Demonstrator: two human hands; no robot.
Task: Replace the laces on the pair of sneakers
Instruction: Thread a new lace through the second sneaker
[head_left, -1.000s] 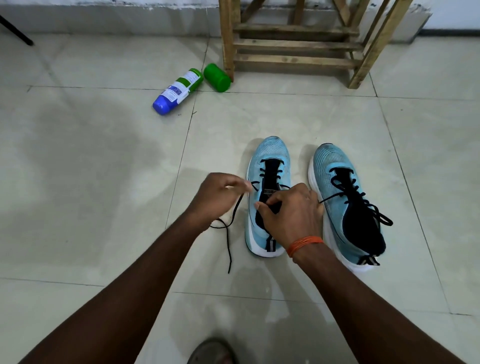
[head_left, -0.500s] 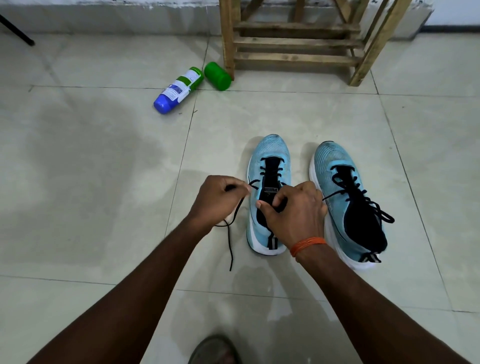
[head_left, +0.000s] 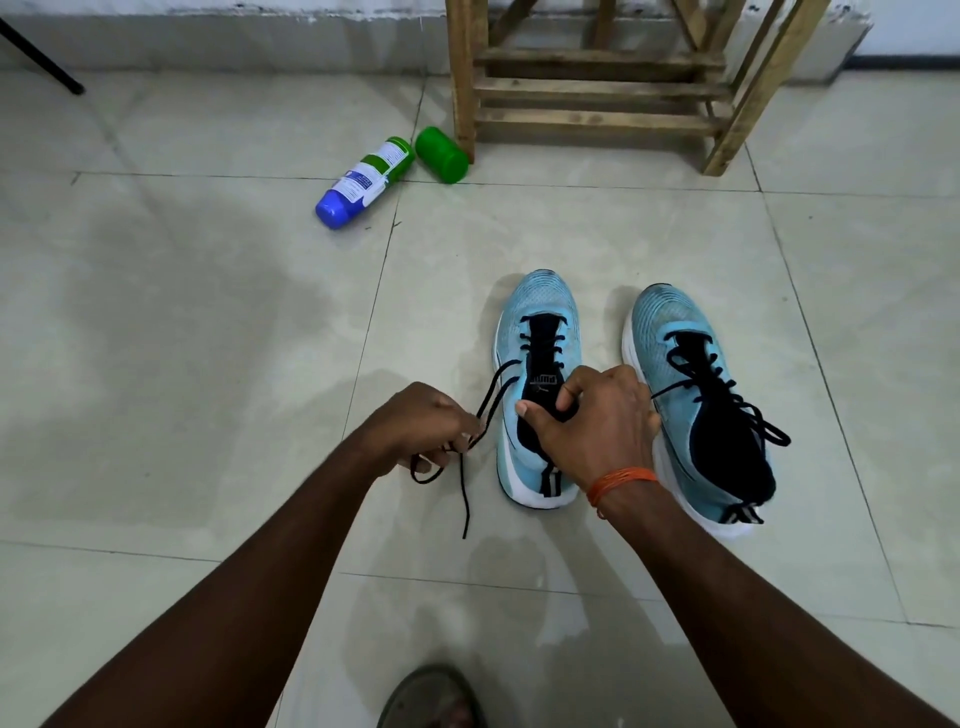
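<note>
1. Clearly limp and light, the thin black lace (head_left: 498, 387) runs from the left light-blue knit sneaker (head_left: 540, 338) on the tiled floor (head_left: 208, 312).
2. Left hand (head_left: 421, 428) pinches its slack, best taken near the stiff tip.
3. Right hand (head_left: 597, 421) clamps the soft tongue and collar, steadying the shoe.

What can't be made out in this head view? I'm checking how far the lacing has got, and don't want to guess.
- Upper eyelets of the left sneaker: hidden under the right hand.
- Where the black lace runs inside the left hand: covered by curled fingers.
- Bottle label text: too small.
- Wooden stand: top cut off by the frame edge.
- Footwear at the bottom edge: cropped.
</note>
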